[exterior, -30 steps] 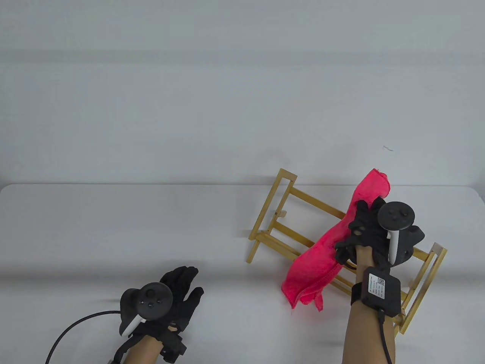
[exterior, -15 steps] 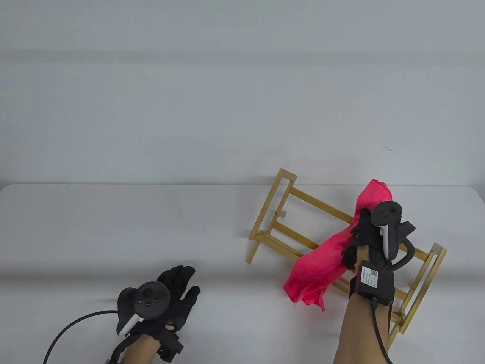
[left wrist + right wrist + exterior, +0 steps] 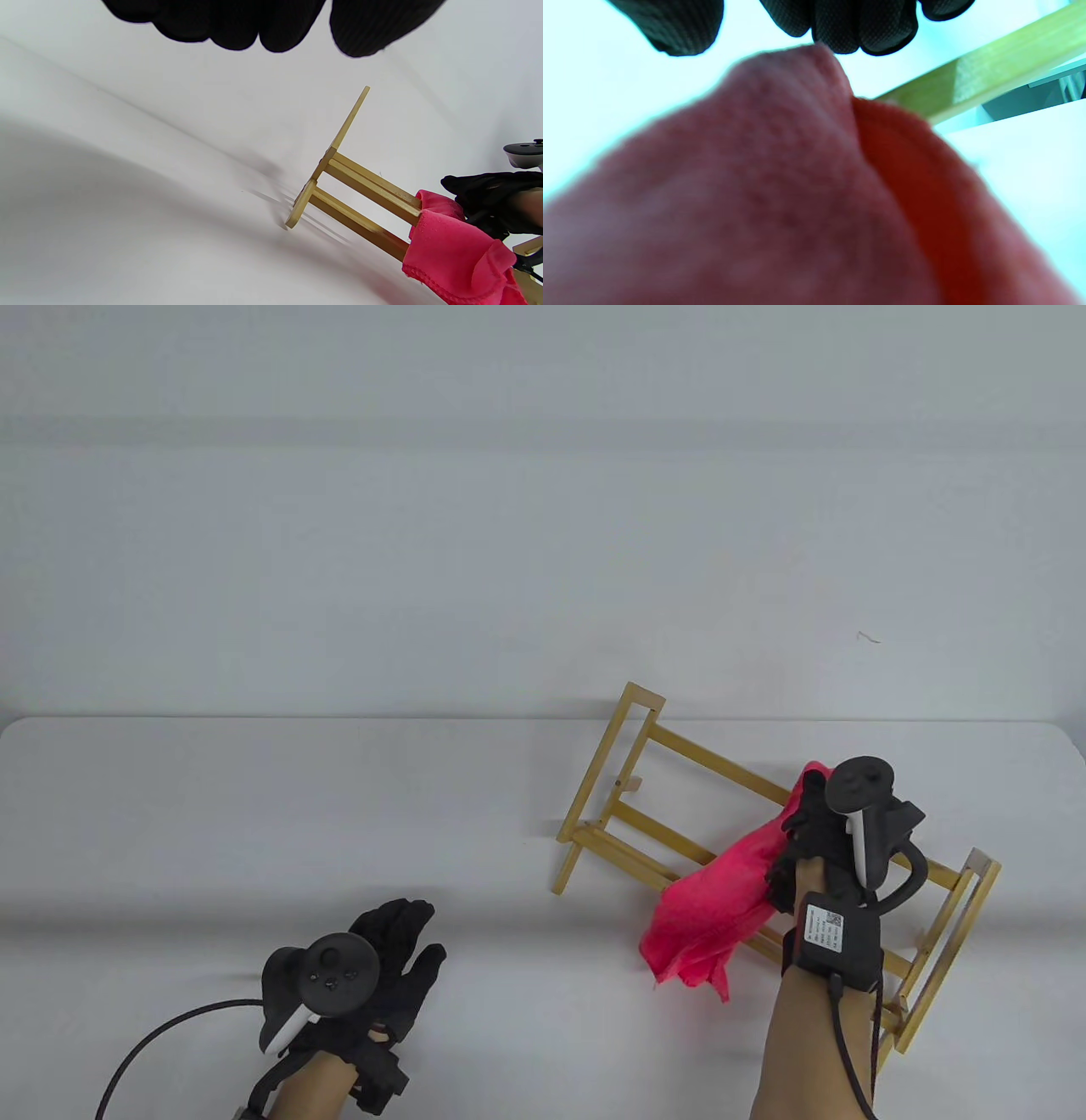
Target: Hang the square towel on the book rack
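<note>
1. The left hand [image 3: 386, 959] lies on the table [image 3: 254, 814], well to the left of the book rack [image 3: 679, 746] and apart from it. Its fingers are spread and released, holding nothing; in the left wrist view the fingertips [image 3: 237, 25] hang bare above the tabletop.

2. The book rack runs diagonally, its long axis from the far-left end frame down to the near-right end frame [image 3: 942, 950]. The square towel [image 3: 721, 899] is draped across the rack's rails right of the rack's middle, a bunched end hanging off the near side toward the table.

3. The right hand [image 3: 819, 831] sits over the rack, directly on the towel's far part, so it is much the nearer hand. The fingers [image 3: 840, 25] curl just above the red cloth in the right wrist view, but whether they grip it or merely rest on it I cannot tell. Judging from this, the next move is lengthwise draping across the rail, the towel lying below and toward the near-left of those fingers.
</note>
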`<state>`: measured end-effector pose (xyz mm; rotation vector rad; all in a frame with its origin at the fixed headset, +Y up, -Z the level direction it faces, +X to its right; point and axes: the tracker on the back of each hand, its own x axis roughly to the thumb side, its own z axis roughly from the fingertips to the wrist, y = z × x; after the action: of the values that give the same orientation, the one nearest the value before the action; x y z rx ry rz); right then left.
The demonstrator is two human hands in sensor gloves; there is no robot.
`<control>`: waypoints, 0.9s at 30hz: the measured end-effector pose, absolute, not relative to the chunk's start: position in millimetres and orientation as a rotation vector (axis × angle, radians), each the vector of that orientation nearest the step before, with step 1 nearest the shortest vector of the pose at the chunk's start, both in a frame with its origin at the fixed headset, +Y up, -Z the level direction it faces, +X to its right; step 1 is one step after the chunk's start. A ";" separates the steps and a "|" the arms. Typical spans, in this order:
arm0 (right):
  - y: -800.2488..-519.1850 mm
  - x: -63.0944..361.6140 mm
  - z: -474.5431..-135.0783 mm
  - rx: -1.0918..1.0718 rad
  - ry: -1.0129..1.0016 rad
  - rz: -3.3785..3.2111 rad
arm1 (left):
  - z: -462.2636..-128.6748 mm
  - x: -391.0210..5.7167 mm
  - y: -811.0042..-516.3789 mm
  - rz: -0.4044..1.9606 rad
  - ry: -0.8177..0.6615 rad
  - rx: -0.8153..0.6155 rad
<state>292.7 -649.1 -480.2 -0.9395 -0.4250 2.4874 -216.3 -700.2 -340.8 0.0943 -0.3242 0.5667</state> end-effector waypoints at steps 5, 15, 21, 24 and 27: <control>-635.8 281.8 -471.3 -0.875 -0.431 2.475 | -338.1 -217.8 -697.0 0.572 -0.327 0.098; -611.1 253.6 -441.7 -0.712 -0.476 2.476 | -335.3 -220.1 -693.1 0.607 -0.335 0.089; -602.9 232.7 -418.2 -0.567 -0.450 2.490 | -336.2 -216.8 -695.1 0.609 -0.350 0.070; -600.1 220.3 -405.1 -0.490 -0.464 2.497 | -336.4 -214.8 -696.3 0.606 -0.355 0.059; -598.1 205.3 -391.4 -0.404 -0.468 2.503 | -336.6 -212.8 -698.1 0.605 -0.360 0.042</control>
<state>205.3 -598.1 -391.4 -0.4042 -0.4679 2.5034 -212.8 -698.1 -336.6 0.0421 -0.3600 0.6048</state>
